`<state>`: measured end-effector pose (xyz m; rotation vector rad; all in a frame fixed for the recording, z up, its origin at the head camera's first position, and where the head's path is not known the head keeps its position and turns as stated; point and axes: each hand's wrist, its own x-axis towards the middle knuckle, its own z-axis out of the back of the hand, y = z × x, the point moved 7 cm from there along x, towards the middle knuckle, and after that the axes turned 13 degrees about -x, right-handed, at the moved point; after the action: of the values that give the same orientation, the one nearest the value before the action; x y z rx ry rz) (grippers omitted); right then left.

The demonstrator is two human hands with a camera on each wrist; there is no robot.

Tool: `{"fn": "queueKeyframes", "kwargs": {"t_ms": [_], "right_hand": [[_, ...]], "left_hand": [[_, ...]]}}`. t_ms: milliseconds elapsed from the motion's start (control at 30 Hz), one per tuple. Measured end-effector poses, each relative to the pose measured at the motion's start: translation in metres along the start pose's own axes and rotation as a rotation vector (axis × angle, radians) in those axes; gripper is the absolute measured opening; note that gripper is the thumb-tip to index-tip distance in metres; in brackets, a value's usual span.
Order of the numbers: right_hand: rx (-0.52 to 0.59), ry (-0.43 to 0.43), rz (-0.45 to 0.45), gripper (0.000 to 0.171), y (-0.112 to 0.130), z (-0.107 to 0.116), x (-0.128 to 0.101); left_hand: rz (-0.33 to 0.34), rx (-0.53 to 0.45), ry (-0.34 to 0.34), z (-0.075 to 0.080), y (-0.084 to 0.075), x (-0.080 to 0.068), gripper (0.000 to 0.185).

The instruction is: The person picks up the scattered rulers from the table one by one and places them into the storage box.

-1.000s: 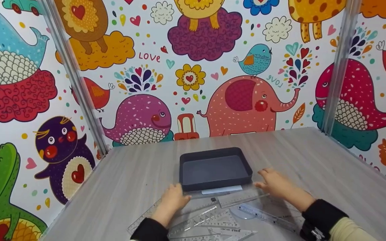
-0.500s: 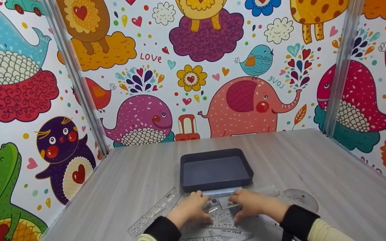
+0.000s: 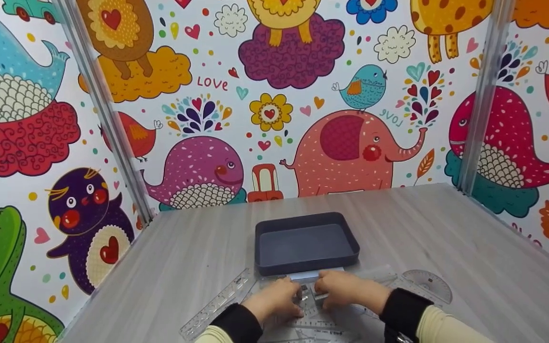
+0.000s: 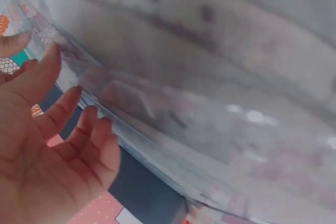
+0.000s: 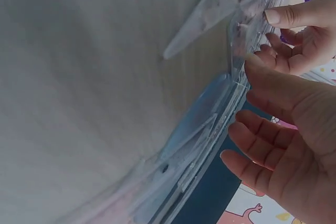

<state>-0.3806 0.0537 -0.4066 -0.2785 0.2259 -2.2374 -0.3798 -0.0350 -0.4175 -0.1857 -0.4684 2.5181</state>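
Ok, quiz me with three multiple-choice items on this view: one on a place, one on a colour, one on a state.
1. Where is the protractor?
A. inside the tray
B. on the table right of the hands
C. against the wall

2. What colour is the tray?
A. dark grey
B. red
C. white

3. What does the tray hold?
A. rulers
B. a hand
C. nothing visible

Answers:
1 B: it lies flat on the table beside the right hand.
2 A: its walls and floor are dark grey.
3 C: its floor shows bare; the clear rulers lie in front of it, by the left hand.
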Motion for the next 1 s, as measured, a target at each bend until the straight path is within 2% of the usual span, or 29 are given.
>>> {"fn": "queueKeyframes", "kwargs": {"t_ms": [167,300,367,433,667,800,900,1000], "right_hand": [[-0.045,-0.025,-0.055,0.019,-0.011,0.001,0.006],[-0.054,-0.019,-0.082,0.023,-0.02,-0.001,0.008],[-0.045,0.004,-0.087,0.024,-0.022,-0.003,0.009],[-0.035,0.033,-0.086,0.024,-0.023,-0.005,0.01],[-0.079,0.144,0.005,0.022,-0.02,-0.009,0.01],[-0.034,0.219,-0.006,0.036,-0.025,-0.011,0.008],[0.022,0.264,-0.058,0.045,-0.033,-0.014,0.004],[0.049,0.27,-0.117,0.045,-0.042,-0.015,-0.002]], "left_hand": [[0.078,-0.049,0.011,0.003,-0.001,0.004,0.028],[0.11,-0.029,-0.073,0.009,0.0,0.012,0.029],[0.1,-0.009,-0.115,0.01,-0.001,0.016,0.032],[0.084,0.014,-0.13,0.01,-0.002,0.019,0.033],[-0.02,0.111,-0.116,0.005,-0.011,0.027,0.02],[-0.007,0.121,-0.096,0.004,-0.011,0.029,0.021],[0.019,0.135,-0.066,0.003,-0.012,0.031,0.023],[0.037,0.156,-0.047,0.003,-0.015,0.034,0.027]]}}
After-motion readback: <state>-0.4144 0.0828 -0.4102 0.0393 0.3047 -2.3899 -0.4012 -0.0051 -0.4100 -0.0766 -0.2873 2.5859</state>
